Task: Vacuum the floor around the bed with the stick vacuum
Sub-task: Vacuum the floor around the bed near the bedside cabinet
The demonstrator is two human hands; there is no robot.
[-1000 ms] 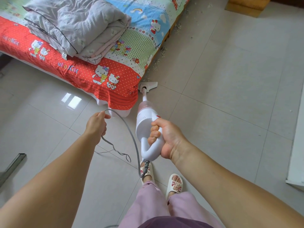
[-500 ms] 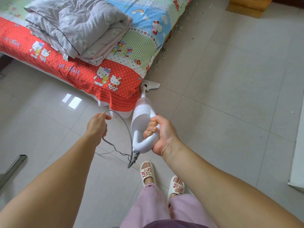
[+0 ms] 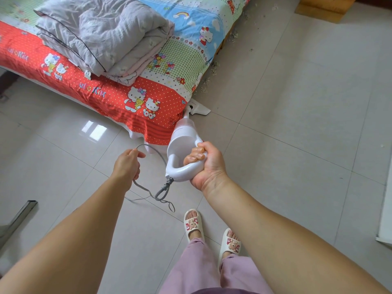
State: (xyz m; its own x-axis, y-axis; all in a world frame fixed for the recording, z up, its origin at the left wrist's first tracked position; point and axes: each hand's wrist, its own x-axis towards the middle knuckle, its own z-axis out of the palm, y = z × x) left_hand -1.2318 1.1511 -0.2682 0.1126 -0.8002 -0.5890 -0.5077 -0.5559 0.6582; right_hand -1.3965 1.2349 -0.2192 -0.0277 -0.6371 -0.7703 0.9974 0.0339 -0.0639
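Stick vacuum [image 3: 182,143] gripped by its handle in the right hand [image 3: 206,164], nozzle ahead at the bed [image 3: 161,81] corner. Left hand [image 3: 127,164], just beside, pinches the grey cord [image 3: 157,153]; slack looping below could snag her feet.

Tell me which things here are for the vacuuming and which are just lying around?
For the job:
- vacuum, gripped by the right hand
- its cord, held up by the left hand
- fluff on the floor beside the bed

Just lying about:
- folded quilt on the bed
- wooden block at the far edge
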